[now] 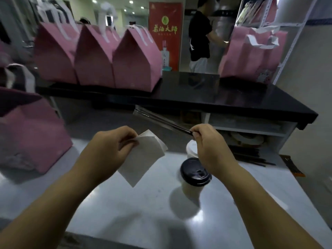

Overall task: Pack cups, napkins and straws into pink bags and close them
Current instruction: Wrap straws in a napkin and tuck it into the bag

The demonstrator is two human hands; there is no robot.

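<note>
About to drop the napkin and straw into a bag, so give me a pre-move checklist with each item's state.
1. Napkin gripped by the left hand: ok.
2. Wrapped straw pinched in the right hand: ok.
3. Lidded cup upright on the counter, lid on: ok.
4. Nearest pink bag at left, open to receive items: cannot tell, its top is blurred.
5. Three pink bags on the black shelf folded shut: ok.
6. Path from hands to the left bag free of objects: ok.
</note>
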